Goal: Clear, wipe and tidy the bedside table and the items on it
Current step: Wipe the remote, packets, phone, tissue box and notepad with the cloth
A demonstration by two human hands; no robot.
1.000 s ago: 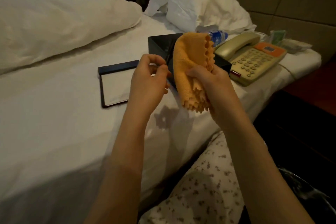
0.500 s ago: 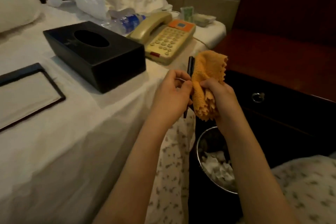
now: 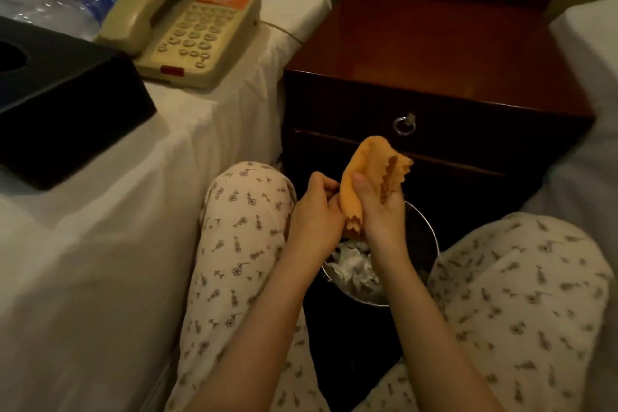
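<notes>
The counter (image 3: 431, 53) beside the bed (image 3: 100, 244) stands bare, its dark red top showing nothing on it; the telephone (image 3: 187, 30), black tissue box (image 3: 60, 104) and water bottle (image 3: 90, 0) all lie on the bed sheet to its left. Below the drawer front, between the person's knees, sits a metal bin (image 3: 424, 244) with crumpled paper in it. Both hands hover right over that bin, so anything small slipping from the cloth (image 3: 368, 174) would likely drop among the rubbish, and a loose grip could let the cloth follow. The right hand (image 3: 381, 211) is curled round the orange cloth, thumb pressed across its front. The left hand (image 3: 316, 211) is closed against the cloth's lower edge; whether it pinches something inside the folds cannot be told.
</notes>
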